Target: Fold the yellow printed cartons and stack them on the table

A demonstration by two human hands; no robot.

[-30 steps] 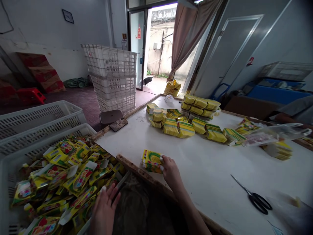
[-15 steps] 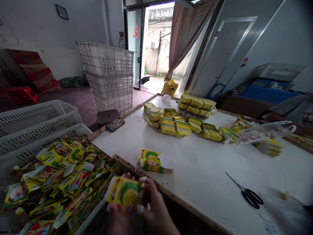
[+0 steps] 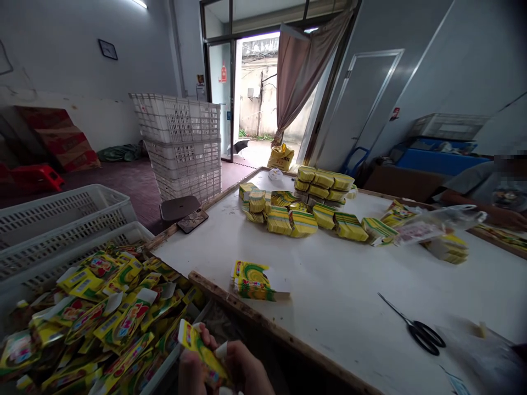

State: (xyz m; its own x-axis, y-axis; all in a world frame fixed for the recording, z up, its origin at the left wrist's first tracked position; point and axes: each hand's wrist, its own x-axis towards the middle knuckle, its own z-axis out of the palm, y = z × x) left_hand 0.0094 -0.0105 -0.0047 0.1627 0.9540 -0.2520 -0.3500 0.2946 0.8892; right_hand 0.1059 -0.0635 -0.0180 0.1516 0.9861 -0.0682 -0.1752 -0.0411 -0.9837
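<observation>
At the lower edge, just off the table's near rim, both hands hold a small yellow-green carton [image 3: 203, 351]. My left hand [image 3: 191, 374] grips its left end, thumb in front and fingertips showing behind. My right hand [image 3: 247, 368] closes on the other end, with white coverings on fingertips. The carton is tilted, its narrow side towards me. To the left, a white crate [image 3: 123, 233] holds a heap of similar folded cartons [image 3: 102, 312]. Beyond my hands a short stack of flat cartons [image 3: 253, 281] lies on the white table [image 3: 321, 296].
Bundled cartons [image 3: 304, 219] stand across the table's far part. Black-handled scissors [image 3: 424, 333] and clear plastic [image 3: 477, 351] lie at right. A phone [image 3: 192, 221] rests near the left edge, by a stool [image 3: 179, 207]. Stacked crates [image 3: 181, 142] stand behind; a person [image 3: 494, 186] sits far right.
The carton has turned from its broad face to a narrow, slanted side and has dropped lower in view with both hands. The camera has tilted up slightly.
</observation>
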